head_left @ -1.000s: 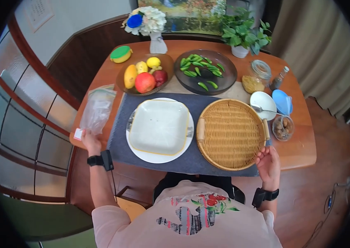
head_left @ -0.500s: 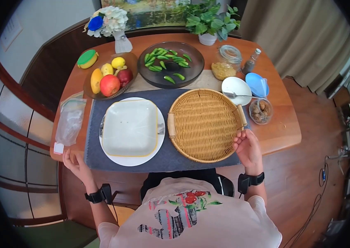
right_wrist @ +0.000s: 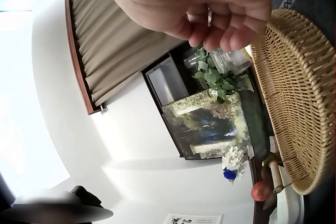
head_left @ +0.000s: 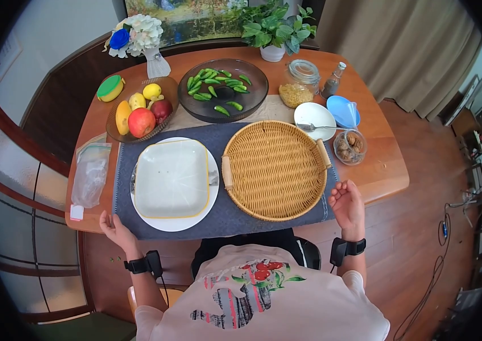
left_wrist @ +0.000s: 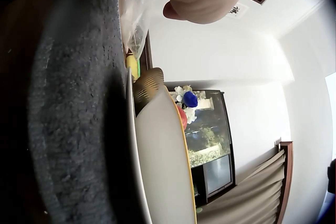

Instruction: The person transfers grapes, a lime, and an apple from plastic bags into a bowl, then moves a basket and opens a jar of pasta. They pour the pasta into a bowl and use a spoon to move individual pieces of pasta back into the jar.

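Observation:
In the head view the left hand (head_left: pixel 119 232) is held at the table's front left edge, fingers loosely bent and holding nothing. A clear zip bag (head_left: pixel 90 175) lies just beyond it. The right hand (head_left: pixel 348 206), palm up with relaxed, slightly curled fingers, is beside the round wicker tray (head_left: pixel 275 170) and grips nothing. A square white dish (head_left: pixel 172 179) rests on a white plate (head_left: pixel 213 196) to the left of the tray. The right wrist view shows the right hand (right_wrist: pixel 205 3) near the rim of the wicker tray (right_wrist: pixel 299 92).
Behind are a fruit bowl (head_left: pixel 113 128), a dark dish (head_left: pixel 252 105) of green peppers, a glass jar (head_left: pixel 302 79), a bottle (head_left: pixel 332 80), a white bowl (head_left: pixel 316 116) with a spoon, a blue bowl (head_left: pixel 340 108) and a jar of brown pieces (head_left: pixel 350 148).
The left hand has let go of the zip bag's corner and moved right, away from it. The right hand stays near the tray's right side. The head view has shifted.

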Tool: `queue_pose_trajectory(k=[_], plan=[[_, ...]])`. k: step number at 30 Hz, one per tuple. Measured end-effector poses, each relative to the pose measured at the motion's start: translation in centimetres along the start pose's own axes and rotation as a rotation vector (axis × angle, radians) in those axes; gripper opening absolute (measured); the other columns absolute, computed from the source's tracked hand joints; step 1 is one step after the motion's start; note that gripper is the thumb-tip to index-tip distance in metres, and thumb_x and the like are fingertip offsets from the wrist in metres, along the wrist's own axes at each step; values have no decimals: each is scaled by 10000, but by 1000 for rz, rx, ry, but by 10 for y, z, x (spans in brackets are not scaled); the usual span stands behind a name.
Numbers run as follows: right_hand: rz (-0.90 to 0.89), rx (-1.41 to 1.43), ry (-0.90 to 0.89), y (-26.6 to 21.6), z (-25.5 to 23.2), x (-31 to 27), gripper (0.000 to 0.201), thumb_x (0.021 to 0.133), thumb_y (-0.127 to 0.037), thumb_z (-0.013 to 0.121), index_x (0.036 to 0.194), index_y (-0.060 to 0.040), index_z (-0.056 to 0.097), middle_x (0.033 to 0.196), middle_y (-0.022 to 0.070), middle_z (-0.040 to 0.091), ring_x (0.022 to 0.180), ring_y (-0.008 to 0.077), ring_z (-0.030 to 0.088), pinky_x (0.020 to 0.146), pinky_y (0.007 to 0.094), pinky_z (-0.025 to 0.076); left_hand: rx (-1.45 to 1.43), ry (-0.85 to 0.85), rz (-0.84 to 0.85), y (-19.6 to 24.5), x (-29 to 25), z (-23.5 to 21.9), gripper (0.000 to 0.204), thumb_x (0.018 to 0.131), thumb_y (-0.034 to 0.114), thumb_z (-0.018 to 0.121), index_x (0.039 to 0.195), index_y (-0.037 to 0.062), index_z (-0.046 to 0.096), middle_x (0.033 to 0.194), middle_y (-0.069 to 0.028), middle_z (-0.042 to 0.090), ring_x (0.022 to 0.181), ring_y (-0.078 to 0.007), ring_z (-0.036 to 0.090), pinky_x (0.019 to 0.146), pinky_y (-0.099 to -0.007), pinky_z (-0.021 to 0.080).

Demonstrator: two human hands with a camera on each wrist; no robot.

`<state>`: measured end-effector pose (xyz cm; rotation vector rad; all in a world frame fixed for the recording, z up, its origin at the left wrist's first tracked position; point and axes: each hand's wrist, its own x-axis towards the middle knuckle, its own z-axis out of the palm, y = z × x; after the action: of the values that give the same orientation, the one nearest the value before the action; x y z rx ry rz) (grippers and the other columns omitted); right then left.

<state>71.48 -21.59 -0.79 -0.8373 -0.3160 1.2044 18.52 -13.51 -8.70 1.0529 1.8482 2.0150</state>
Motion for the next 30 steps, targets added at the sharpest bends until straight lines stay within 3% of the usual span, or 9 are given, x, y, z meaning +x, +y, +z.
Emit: queue_pose_trajectory(k=[4,8,17,30], plan=[[-7,11,27,4,-1,5,247,917,-277,455,744,-101,472,786,25,536,725,151,535,620,272,452,-32,53,-95,1,-3,-4,289,851,10,489,1138,11,457,1148,-99,452,1079,-180,426,919,-305,343],[-40,73,25,6,-7,11,354,936,-369,387,707,-108,457,766,26,522,704,153,517,620,277,441,-45,84,-78,6,3,-5,285,852,10,486,1136,6,455,1138,-98,455,1066,-177,433,916,-304,344],[-135,88,170,5,-17,7,362,936,-384,379,713,-113,463,763,23,510,700,146,494,613,274,431,-8,64,-18,-6,19,-5,275,857,20,491,1129,-3,455,1110,-94,472,1029,-165,454,900,-289,356],[-153,98,179,3,-23,12,345,932,-377,396,712,-119,455,750,18,502,698,144,487,621,265,425,-186,141,-78,-34,26,-15,230,854,15,527,1075,-10,472,1043,-77,488,969,-140,478,851,-250,403]])
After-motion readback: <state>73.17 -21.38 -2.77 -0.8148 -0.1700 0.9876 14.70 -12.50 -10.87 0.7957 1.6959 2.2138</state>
